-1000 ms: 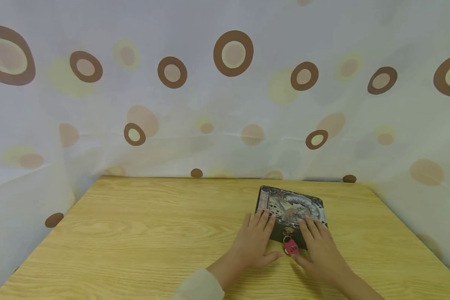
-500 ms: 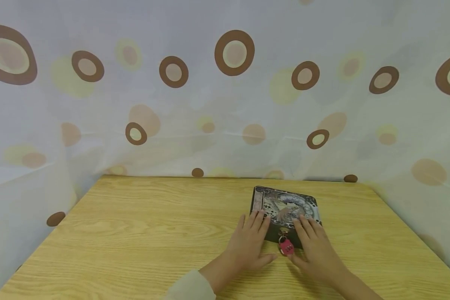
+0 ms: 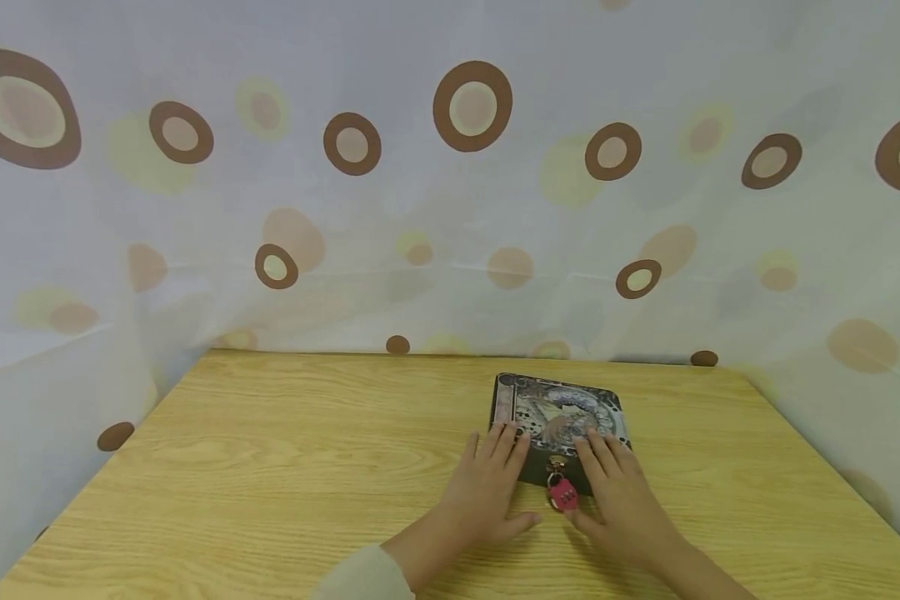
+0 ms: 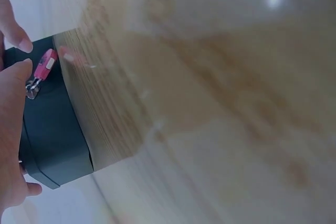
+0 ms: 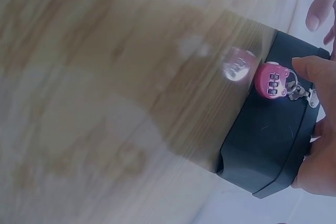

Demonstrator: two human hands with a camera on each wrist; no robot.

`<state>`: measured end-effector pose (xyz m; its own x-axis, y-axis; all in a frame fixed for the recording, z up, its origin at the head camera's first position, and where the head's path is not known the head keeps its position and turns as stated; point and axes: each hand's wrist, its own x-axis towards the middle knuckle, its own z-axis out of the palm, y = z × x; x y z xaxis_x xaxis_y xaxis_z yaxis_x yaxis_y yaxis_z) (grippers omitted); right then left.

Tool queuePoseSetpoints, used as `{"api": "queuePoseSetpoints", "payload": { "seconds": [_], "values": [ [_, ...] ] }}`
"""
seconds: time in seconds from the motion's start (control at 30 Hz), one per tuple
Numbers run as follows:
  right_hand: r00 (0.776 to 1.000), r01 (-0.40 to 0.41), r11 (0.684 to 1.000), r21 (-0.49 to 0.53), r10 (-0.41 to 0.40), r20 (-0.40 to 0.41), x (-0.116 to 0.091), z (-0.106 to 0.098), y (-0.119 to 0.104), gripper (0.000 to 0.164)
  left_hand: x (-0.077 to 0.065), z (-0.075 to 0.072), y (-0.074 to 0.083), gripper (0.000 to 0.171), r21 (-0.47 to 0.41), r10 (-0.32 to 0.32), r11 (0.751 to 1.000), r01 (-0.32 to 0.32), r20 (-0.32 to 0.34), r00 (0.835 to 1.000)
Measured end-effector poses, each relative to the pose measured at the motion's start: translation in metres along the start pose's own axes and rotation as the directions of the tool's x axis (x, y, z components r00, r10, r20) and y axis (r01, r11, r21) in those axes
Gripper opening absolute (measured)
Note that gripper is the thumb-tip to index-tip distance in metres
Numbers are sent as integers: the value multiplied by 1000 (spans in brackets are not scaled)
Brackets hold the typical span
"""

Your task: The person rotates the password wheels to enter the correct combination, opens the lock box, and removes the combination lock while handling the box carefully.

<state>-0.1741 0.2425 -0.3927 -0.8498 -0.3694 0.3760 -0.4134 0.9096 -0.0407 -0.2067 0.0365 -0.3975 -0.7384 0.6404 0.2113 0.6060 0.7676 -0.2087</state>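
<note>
A dark green box [image 3: 570,408] with a patterned picture lid lies slightly turned on the table. From its front clasp [image 3: 557,462] hangs a pink combination padlock [image 3: 564,495], its number dials plain in the right wrist view. My left hand [image 3: 483,492] rests straight fingertips on the lid's front left part, its thumb stretched toward the padlock without reaching it. Over the front right part lie the straight fingers of my right hand [image 3: 630,500]. Its thumb is close beside the padlock; whether it touches cannot be told. In the left wrist view the box's front wall [image 4: 52,135] faces the camera.
The wood-grain table [image 3: 307,458] extends well to the left of the box and a shorter way to the right. A pale curtain [image 3: 420,208] with brown rings and spots stands behind the table and along both sides.
The box and padlock have slid left across the table, with both hands staying on the box. The head view has shifted very slightly.
</note>
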Motion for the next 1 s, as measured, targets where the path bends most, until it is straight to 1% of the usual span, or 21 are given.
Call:
{"api": "queuePoseSetpoints", "payload": {
  "seconds": [0.17, 0.3, 0.5, 0.67, 0.77, 1.0],
  "values": [
    [1000, 11, 1000, -2, -11, 5, 3, 1, -5, 83, -6, 1, -5, 85, -18, -4, 1000, 4, -12, 1000],
    [1000, 26, 1000, 1, -26, -4, 5, 3, -10, 84, -10, -1, -9, 85, -7, -9, 1000, 9, -9, 1000],
    [1000, 27, 1000, 0, -27, -4, 8, 6, -15, 85, -15, 1, -15, 87, 5, -19, 1000, 19, -14, 1000],
    [999, 41, 999, 1, -41, -12, 11, 8, -21, 85, -22, 0, -21, 87, 8, -21, 1000, 22, -16, 1000],
    [999, 45, 999, 6, -45, -12, 12, 10, -25, 85, -26, -2, -23, 87, 1, -26, 1000, 26, -6, 1000],
    [998, 58, 998, 17, -57, -14, 15, 14, -32, 86, -33, -6, -28, 87, 15, -42, 999, 41, 10, 999]
  ]
}}
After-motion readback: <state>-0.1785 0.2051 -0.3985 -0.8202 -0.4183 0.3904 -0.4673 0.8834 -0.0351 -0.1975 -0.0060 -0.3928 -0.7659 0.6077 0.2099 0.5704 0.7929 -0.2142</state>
